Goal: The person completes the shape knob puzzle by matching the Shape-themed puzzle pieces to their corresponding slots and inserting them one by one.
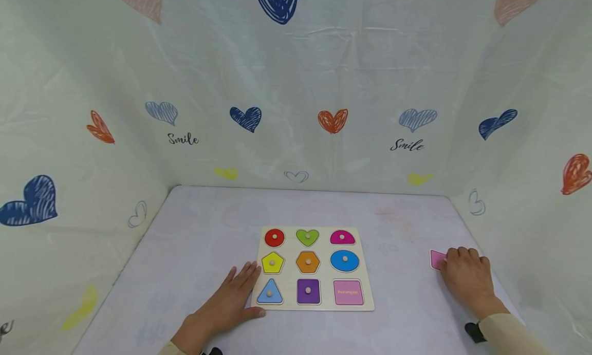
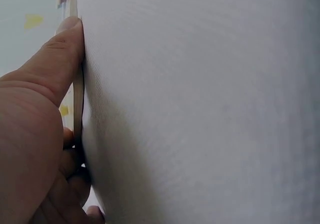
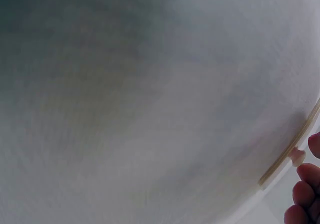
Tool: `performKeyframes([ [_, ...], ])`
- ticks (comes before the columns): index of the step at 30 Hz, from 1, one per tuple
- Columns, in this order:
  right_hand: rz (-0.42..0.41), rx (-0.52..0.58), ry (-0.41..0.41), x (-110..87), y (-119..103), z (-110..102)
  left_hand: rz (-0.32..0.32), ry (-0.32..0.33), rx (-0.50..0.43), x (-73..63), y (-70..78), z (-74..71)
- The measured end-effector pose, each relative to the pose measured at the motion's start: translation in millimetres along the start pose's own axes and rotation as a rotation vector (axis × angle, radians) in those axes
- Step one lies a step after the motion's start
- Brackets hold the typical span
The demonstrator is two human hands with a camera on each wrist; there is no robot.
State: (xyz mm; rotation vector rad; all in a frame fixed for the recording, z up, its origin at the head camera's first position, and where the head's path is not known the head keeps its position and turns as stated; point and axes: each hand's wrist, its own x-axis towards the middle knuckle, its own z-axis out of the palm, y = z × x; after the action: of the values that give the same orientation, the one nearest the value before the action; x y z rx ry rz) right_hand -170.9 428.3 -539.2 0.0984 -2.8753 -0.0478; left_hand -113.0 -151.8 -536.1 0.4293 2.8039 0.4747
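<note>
A cream wooden shape puzzle board (image 1: pixel 289 306) lies on the table, bearing knobbed pieces in several colours. Its lower right recess (image 1: pixel 349 292) is pink and printed "Rectangular", with no piece in it. My left hand (image 1: pixel 231 293) rests at the board's left side, fingers extended; in the left wrist view its thumb (image 2: pixel 65 49) presses along the board edge (image 2: pixel 78 94). Far to the right, my right hand (image 1: pixel 467 278) is over a pink rectangle piece (image 1: pixel 437 259), covering part of it. In the right wrist view, thumb and fingertips (image 3: pixel 307 176) are close around the piece's knob (image 3: pixel 297 156), slightly apart.
The white-covered table (image 1: pixel 222 216) narrows towards the back. Behind it and on both sides hangs a pale curtain (image 1: pixel 287 77) printed with hearts and "Smile". Between the board and the pink piece lies a stretch of table cover.
</note>
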Motion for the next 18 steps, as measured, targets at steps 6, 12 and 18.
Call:
performKeyframes([
  [6, -0.001, -0.033, -0.030, 1.4, 2.4, 0.4, 0.000, 0.000, -0.007, -0.7, 0.5, -0.1],
  [12, 0.020, -0.036, -0.054, 1.5, 4.8, 1.4, -0.001, 0.005, -0.010, -1.6, 0.4, -1.4],
  [18, -0.017, -0.034, -0.027, 3.2, 1.4, 0.1, 0.000, -0.004, 0.000, -0.8, 0.1, -0.4],
])
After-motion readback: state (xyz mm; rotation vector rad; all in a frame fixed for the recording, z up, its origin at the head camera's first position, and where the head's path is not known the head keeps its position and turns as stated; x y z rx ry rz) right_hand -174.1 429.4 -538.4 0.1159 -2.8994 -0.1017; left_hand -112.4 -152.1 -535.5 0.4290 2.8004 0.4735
